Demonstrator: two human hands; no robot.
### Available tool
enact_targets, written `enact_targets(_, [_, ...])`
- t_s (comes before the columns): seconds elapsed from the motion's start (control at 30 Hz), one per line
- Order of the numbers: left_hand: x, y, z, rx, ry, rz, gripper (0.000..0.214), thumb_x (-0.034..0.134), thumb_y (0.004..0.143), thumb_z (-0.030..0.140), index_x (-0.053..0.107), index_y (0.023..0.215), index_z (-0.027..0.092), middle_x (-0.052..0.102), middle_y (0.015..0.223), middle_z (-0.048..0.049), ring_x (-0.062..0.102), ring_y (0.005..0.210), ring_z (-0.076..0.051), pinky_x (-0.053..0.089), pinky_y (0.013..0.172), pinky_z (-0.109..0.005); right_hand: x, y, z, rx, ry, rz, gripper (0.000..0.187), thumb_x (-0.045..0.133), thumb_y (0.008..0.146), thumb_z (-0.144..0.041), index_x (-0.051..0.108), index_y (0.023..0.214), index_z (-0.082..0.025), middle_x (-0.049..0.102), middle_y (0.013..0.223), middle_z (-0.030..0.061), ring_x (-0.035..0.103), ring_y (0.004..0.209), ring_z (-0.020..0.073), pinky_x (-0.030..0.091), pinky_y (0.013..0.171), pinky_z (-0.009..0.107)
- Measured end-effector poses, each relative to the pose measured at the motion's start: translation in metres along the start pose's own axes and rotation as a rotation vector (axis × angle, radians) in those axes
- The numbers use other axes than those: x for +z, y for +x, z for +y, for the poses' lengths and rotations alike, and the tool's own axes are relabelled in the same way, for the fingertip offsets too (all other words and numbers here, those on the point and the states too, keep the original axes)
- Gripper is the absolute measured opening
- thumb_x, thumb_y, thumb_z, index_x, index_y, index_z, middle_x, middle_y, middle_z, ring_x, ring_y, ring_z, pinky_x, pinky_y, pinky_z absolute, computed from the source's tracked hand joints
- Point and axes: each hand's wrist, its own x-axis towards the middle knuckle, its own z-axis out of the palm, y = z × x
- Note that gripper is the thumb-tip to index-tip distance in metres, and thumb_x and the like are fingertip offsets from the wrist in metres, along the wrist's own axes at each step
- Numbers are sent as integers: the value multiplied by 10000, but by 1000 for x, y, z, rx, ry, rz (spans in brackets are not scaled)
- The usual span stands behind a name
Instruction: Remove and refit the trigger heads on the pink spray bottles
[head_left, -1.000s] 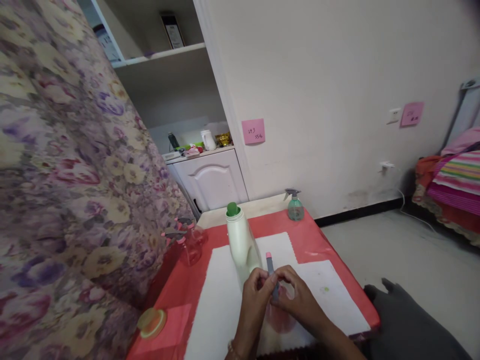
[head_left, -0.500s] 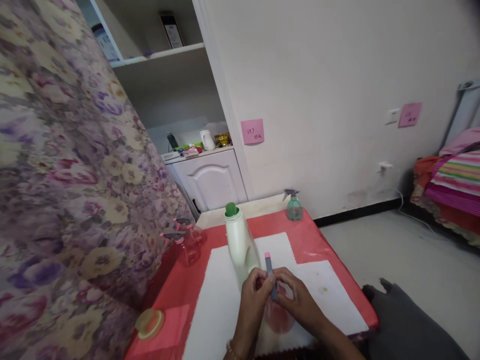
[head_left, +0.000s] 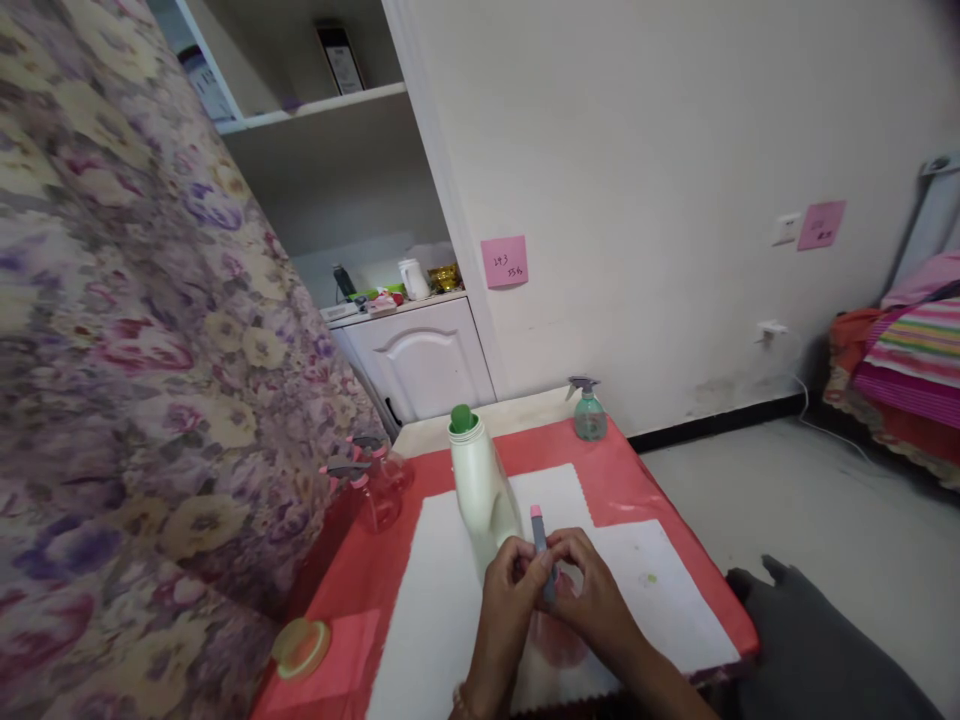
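A clear pink spray bottle (head_left: pixel 559 645) stands on the white cloth in front of me, its grey trigger head with a pink nozzle pointing away. My left hand (head_left: pixel 511 595) is closed at the left side of that head, thumb and fingers pinching it. From the other side my right hand (head_left: pixel 596 600) curls its fingers around the head and neck, closed as well. Both hands hide much of the neck. Just beyond my left hand rises a pale green jug (head_left: pixel 480 480), with a green piece (head_left: pixel 463 418) in its mouth.
On the red table cover (head_left: pixel 525 450), two pink spray bottles (head_left: pixel 379 505) stand at the left and a green one (head_left: pixel 590 415) at the back right. A round yellowish lid (head_left: pixel 301 648) lies near left. The white cloth (head_left: pixel 427 600) has a small green spot.
My right hand has shifted very slightly around the sprayer head. The bottle and the jug stay in the same places.
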Motion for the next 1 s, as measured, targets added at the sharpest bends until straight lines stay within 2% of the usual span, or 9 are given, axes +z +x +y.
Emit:
enact_targets(0.1, [-1, 1, -1, 30, 26, 10, 355, 729, 701, 495, 555, 640, 192, 554, 590, 42, 501, 606, -136, 388, 601, -244, -3, -1, -4, -41, 58, -141, 249, 693, 778, -260, 628, 1016, -226, 612, 1092, 62, 592, 1070, 240, 472, 948, 370])
enact_targets(0.17, [0, 1, -1, 36, 19, 4, 346, 728, 705, 491, 562, 651, 192, 570, 595, 41, 512, 605, -138, 393, 603, -244, -6, -1, -6, -68, 93, -201, 185, 626, 840, -275, 647, 1017, -225, 631, 1092, 67, 596, 1079, 235, 474, 954, 367])
enact_targets(0.33, [0, 1, -4, 7, -9, 2, 363, 726, 706, 501, 533, 641, 201, 549, 578, 50, 500, 576, -134, 381, 568, -236, -4, 0, -4, -19, 4, -32, 163, 723, 759, -313, 650, 875, -224, 621, 1079, 64, 590, 1080, 259, 472, 954, 383])
enact_targets(0.47, [0, 0, -3, 18, 17, 5, 341, 721, 713, 488, 563, 654, 191, 574, 609, 36, 528, 611, -146, 399, 605, -245, -9, 1, -2, -53, 50, -178, 218, 657, 826, -320, 666, 1025, -231, 613, 1157, 77, 571, 1142, 254, 444, 1000, 385])
enact_targets(0.53, [-1, 0, -3, 19, 14, -1, 342, 716, 718, 488, 560, 656, 191, 559, 610, 40, 520, 611, -144, 393, 600, -244, -12, 3, -2, -67, 72, -216, 193, 620, 857, -318, 675, 1017, -225, 624, 1133, 77, 579, 1127, 249, 447, 990, 381])
enact_targets(0.77, [-2, 2, -5, 30, 43, 4, 335, 704, 731, 477, 549, 663, 187, 513, 613, 51, 468, 616, -132, 372, 604, -238, -5, 0, 0, -88, 44, -131, 145, 614, 841, -254, 659, 977, -230, 636, 1044, 52, 601, 1043, 235, 473, 930, 362])
enact_targets(0.87, [-1, 2, -6, 39, 42, 5, 340, 702, 734, 489, 556, 671, 188, 520, 618, 48, 485, 624, -139, 383, 612, -244, -8, -5, 5, -46, 22, -139, 380, 656, 775, -197, 613, 1150, -247, 603, 1196, 62, 550, 1173, 247, 422, 1033, 395])
enact_targets(0.93, [-2, 2, -8, 55, 50, 3, 341, 681, 755, 500, 568, 682, 187, 545, 640, 36, 507, 647, -151, 402, 633, -254, -13, -9, 10, 32, -17, -166, 659, 719, 657, -136, 532, 1280, -245, 549, 1304, 77, 493, 1259, 267, 365, 1100, 429])
enact_targets(1.0, [-3, 0, -11, 71, 65, 2, 332, 659, 777, 506, 599, 729, 184, 574, 678, 20, 533, 687, -168, 425, 664, -268, -19, -13, 16, 118, -56, -216, 825, 757, 552, -97, 491, 1323, -220, 529, 1331, 99, 477, 1277, 291, 345, 1120, 449])
